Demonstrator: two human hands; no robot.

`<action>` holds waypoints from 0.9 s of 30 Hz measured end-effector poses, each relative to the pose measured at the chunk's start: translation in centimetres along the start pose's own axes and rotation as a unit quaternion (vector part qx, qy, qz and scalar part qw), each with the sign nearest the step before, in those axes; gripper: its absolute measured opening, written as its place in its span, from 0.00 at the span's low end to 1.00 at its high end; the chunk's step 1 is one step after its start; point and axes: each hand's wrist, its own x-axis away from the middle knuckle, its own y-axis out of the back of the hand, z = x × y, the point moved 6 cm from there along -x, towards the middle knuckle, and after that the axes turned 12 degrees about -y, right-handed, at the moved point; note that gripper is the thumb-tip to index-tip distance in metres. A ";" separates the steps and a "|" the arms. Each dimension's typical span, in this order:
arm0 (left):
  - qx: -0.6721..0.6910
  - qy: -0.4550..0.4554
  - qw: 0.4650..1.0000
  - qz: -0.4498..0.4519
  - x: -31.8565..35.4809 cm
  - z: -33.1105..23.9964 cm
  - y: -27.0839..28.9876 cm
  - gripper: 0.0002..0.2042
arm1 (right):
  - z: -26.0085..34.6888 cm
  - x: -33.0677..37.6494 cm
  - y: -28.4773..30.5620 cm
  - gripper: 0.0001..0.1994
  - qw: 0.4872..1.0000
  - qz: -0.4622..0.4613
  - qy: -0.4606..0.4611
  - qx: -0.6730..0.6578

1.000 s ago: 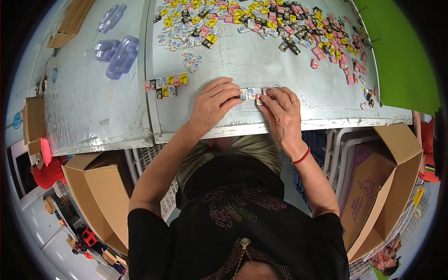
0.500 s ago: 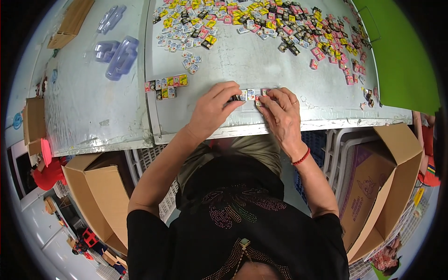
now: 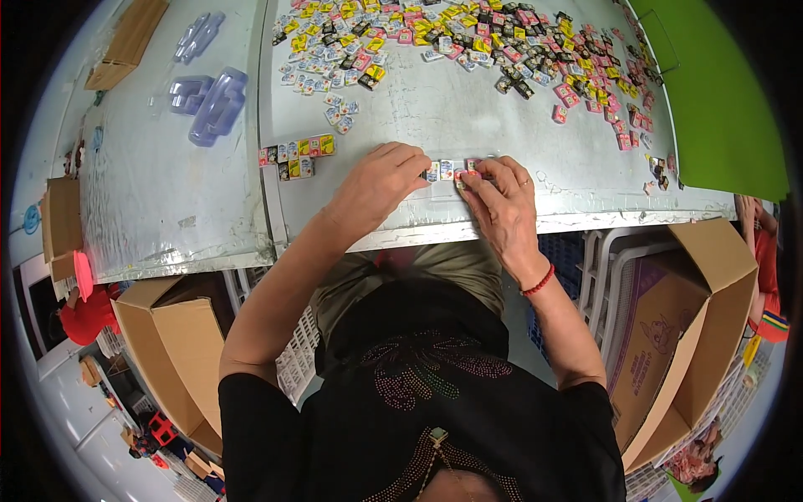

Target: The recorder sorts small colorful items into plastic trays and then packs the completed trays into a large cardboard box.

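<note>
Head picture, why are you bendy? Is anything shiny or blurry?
In the head view, the lens bows edges like those of the right carton, with black around the rim; in the same view, pale shine lies on the table; there too, the left hand and right hand look fairly sharp, but prints on the little boxes between them are too tiny to read.

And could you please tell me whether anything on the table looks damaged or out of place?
The table's front edge looks scuffed and ragged, as if worn. A few small items lie apart near its right corner, away from the jumbled boxes.
</note>
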 end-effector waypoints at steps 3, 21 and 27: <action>-0.013 -0.028 0.999 0.027 -0.5 0.0 -0.5 0.13 | -0.2 0.0 0.0 0.14 1.000 0.004 -0.006 -0.003; 0.000 -0.010 0.991 -0.137 0.7 1.3 -1.5 0.12 | -0.2 0.3 0.0 0.13 1.000 -0.010 -0.004 -0.002; -0.006 -0.015 0.987 -0.162 1.2 1.2 -1.5 0.10 | 0.5 -0.1 0.5 0.12 1.000 -0.017 0.001 0.021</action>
